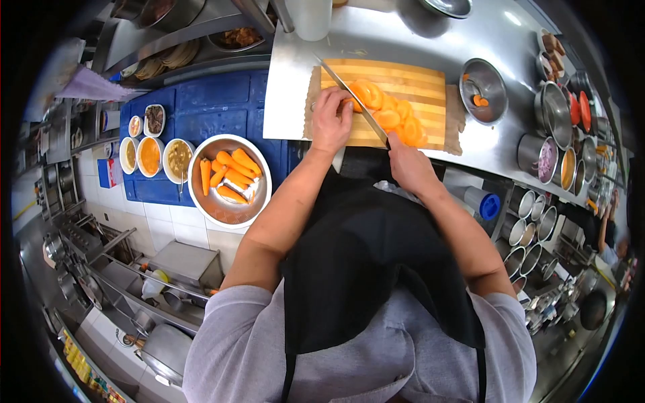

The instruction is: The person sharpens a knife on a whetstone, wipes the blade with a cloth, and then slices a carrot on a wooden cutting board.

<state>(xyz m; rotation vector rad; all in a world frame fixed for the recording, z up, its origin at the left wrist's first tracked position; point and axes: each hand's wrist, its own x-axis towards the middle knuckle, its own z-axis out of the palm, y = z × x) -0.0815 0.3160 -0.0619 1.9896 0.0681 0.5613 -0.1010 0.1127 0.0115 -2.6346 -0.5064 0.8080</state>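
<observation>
A striped wooden cutting board (430, 87) lies on the steel counter with a brown cloth (455, 121) under it. Orange carrot slices (388, 118) are piled on its middle. My right hand (408, 164) grips the handle of a long knife (359, 101), whose blade slants up and left across the board. Against the left side of the blade, my left hand (332, 117) has its fingers bent round a piece of carrot (351, 102), mostly hidden. A steel bowl (482, 70) with a few carrot pieces stands right of the board.
To the left, a white-rimmed bowl (263, 168) of peeled carrots sits on a blue surface (201, 101), beside small containers of sauces (149, 156). Pots and bowls, one with chopped onion (547, 161), line the counter's right end. Another person (610, 235) is at the far right.
</observation>
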